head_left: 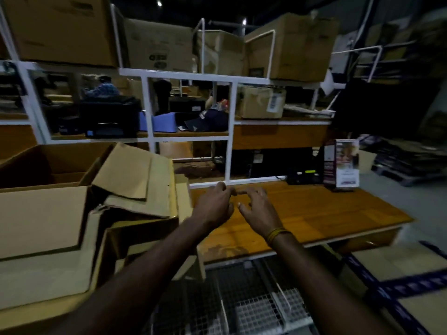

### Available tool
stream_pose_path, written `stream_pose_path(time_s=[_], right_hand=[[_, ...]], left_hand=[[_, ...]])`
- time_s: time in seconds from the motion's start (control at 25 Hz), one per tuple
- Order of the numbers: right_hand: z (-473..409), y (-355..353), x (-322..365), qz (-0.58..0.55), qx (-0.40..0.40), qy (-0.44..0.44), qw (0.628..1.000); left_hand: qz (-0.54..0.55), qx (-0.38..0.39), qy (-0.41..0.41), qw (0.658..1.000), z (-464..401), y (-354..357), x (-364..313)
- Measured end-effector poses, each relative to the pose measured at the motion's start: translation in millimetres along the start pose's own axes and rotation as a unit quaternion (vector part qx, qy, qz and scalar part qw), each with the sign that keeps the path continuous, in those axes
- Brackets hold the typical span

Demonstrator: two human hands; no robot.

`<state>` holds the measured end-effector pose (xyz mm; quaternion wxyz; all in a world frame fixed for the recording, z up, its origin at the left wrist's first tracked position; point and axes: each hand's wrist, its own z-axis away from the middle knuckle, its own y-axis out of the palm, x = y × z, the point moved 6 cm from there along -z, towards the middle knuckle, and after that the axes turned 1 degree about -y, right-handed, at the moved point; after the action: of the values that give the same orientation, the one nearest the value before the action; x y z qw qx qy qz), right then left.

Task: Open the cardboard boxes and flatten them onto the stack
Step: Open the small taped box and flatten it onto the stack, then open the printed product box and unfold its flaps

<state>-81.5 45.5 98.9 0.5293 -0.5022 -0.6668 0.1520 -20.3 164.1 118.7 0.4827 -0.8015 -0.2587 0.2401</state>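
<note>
Big brown boxes sit on white shelves [188,76] in a dim storeroom, above a wooden worktop [314,209]. Both hands hang over the bare wood in the middle, close side by side but not touching each other. The left hand [214,205] has its fingers loosely bent and holds nothing. The right hand [257,207] has its fingers spread and a little curled, and it holds nothing too; a yellow band [277,234] is on that wrist. I cannot tell if the fingertips touch the wood or float just above it. Just left of the hands lies the stack of flattened cardboard [135,189], with loose flaps sticking up and bent sheets piled unevenly. Further left stands an open cardboard box [43,213] that is not flat yet, and it looks like the next one to do. Cardboard like this is probably light and stiff, but it bends at the folds and can tear at the edges. A good place to hold it would be two opposite top edges or corners, then push the sides in so it folds flat. Far right on the worktop stands a small printed box [342,164] beside a dark device [302,176].
</note>
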Motion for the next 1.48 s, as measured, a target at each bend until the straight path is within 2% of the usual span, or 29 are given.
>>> stream_pose_path(time_s=[0.32, 0.52, 0.76, 1.2, 1.48], right_hand=[[-13, -56, -182, 0.057, -0.025, 0.120, 0.991], [-50, -87, -289, 0.102, -0.040, 0.209, 0.972], [-100, -109, -375, 0.108, -0.073, 0.267, 0.955], [-182, -129, -541, 0.081, -0.085, 0.298, 0.947], [-267, -162, -695, 0.039, -0.065, 0.302, 0.950]], left_hand=[[0.029, 0.047, 0.093, 0.994, -109, 123, -110], [0.081, 0.077, 0.105, 0.988, -195, 191, -148], [0.114, 0.102, 0.100, 0.983, -280, 248, -183], [0.121, 0.157, 0.108, 0.974, -399, 379, -268], [0.155, 0.162, 0.024, 0.974, -513, 481, -352]])
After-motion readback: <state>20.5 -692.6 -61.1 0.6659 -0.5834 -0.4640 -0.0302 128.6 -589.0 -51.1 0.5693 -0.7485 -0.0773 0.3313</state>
